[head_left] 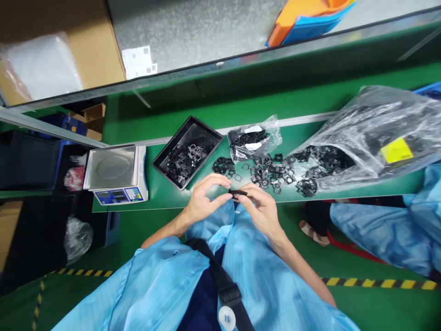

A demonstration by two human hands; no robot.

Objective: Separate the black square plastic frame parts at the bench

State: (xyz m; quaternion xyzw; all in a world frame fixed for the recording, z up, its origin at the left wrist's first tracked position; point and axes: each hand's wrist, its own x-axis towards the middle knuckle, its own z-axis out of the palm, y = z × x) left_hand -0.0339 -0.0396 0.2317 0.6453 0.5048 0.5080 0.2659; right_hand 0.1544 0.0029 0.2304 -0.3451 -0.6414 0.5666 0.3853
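Observation:
My left hand (206, 200) and my right hand (262, 211) meet above the front edge of the green workbench (165, 197). Their fingertips pinch a small black plastic part (237, 193). Just beyond them, many similar black parts (272, 177) lie loose in a scattered pile. To the left, a black tray (188, 151) holds more of them. A small clear plastic bag (251, 140) of black parts lies behind the pile. To the right, a large clear bag (372, 133) with a yellow label spills parts from its mouth.
A digital scale (115, 172) stands at the bench's left end. A co-worker's blue sleeve (382, 230) and sandalled foot (312, 232) show at right. Cardboard boxes (89, 41) lie at upper left, orange and blue folders (306, 23) at top. Black-and-yellow tape (375, 282) marks the floor.

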